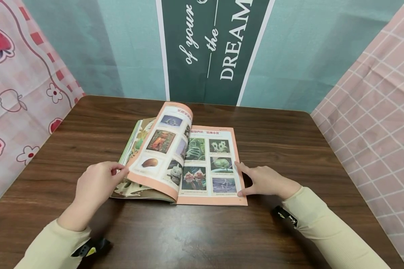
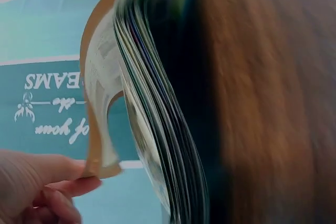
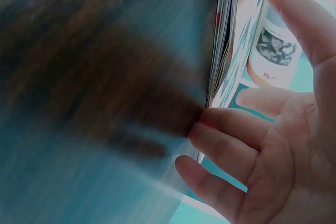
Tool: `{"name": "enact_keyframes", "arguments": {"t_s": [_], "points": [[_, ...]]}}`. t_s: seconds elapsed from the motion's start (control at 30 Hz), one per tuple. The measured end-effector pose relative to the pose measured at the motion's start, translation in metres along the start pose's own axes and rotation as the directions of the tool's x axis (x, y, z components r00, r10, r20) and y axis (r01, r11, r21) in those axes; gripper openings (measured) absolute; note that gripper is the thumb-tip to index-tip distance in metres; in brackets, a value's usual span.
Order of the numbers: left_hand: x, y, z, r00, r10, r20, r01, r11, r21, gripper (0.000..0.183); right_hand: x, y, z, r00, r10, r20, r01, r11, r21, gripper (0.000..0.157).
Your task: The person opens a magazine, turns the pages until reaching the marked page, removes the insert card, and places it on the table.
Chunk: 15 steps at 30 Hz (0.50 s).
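An open picture book [image 1: 212,200] lies on the wooden table, with photo panels on its peach-bordered pages. My left hand [image 1: 99,183] pinches the outer edge of a raised page [image 1: 171,183] between thumb and fingers. That page [image 2: 97,124] bows away from the thick stack of pages [image 2: 157,108] in the left wrist view. On the other side, my right hand [image 1: 266,180] rests at the right edge of the book, thumb and finger spread over its margin. Its fingers [image 3: 226,145] look fairly straight and touch the book's edge [image 3: 223,40] in the right wrist view.
The dark wooden table [image 1: 202,235] extends around the book. A teal backdrop [image 1: 134,48] with a lettered green panel [image 1: 215,89] stands behind. Patterned cloth [image 1: 20,93] borders the left side, and pink checked cloth [image 1: 373,112] the right.
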State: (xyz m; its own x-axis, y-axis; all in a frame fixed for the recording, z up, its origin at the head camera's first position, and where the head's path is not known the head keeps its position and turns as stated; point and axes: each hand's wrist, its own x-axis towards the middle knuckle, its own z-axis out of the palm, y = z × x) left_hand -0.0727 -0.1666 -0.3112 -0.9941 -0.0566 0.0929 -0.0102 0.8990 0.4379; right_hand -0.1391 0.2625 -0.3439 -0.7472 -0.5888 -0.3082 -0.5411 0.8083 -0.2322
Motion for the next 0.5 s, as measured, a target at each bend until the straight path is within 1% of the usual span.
{"name": "enact_keyframes", "arguments": {"t_s": [0.1, 0.3, 0.5], "points": [[-0.004, -0.008, -0.002, 0.995, -0.038, 0.095, 0.035, 0.999, 0.039, 0.025, -0.001, 0.000, 0.000, 1.000, -0.014, 0.004, 0.014, 1.000, -0.006, 0.102], [-0.010, -0.020, -0.002, 0.983, -0.061, 0.175, 0.043, 0.994, 0.102, 0.019, -0.002, -0.001, 0.000, 0.999, -0.038, 0.022, 0.038, 0.999, 0.003, 0.101], [-0.010, -0.024, -0.002, 0.957, -0.083, 0.279, 0.044, 0.989, 0.143, 0.014, -0.003, -0.003, -0.001, 0.999, -0.031, 0.041, 0.030, 1.000, 0.005, 0.101]]}}
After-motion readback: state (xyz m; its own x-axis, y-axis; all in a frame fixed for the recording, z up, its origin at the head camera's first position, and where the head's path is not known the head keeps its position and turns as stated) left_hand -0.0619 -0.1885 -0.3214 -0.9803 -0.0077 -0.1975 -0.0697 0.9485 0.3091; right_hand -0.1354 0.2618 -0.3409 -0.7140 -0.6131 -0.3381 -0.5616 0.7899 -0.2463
